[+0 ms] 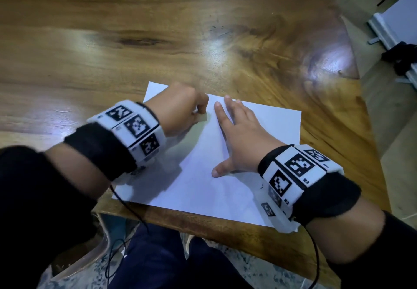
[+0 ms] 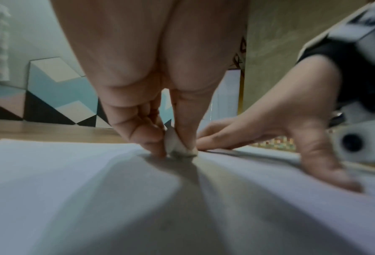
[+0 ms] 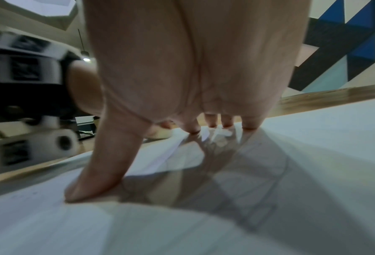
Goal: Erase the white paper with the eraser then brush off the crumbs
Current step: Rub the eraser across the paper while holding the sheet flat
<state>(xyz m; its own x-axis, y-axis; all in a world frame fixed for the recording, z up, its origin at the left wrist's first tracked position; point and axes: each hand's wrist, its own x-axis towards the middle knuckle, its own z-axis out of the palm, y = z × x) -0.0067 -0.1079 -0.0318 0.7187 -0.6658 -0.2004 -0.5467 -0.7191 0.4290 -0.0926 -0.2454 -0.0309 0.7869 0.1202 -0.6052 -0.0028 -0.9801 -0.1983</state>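
**Eraser pinched against the sheet, other hand pinning it flat**

Small white eraser point(image 2: 177, 145) seen only from the left wrist view: pinched between thumb and fingertips point(image 2: 147, 138), lower edge touching the white paper point(image 1: 225, 176). Hidden from the head view, where only the curled knuckles of the left hand point(image 1: 178, 110) show, over the sheet's far left part. From the right wrist view, a pale blurred lump point(image 3: 160, 134) beyond the thumb, possibly the eraser; cannot tell.

Right hand point(image 1: 241, 135) just beside, palm down, fingers point(image 1: 230, 110) straight and spread, thumb splayed toward the near edge, all resting on the paper. Right wrist view confirms fingertips and thumb touching the sheet, with shadows fanned beneath.

Paper lying flat near the front edge of the wooden tabletop point(image 1: 112, 51), slightly skewed.

Marker-covered wristbands point(image 1: 135, 128) on both wrists over black sleeves. Geometric blue, black and white wall panels point(image 2: 57, 96) visible only from the wrist views.
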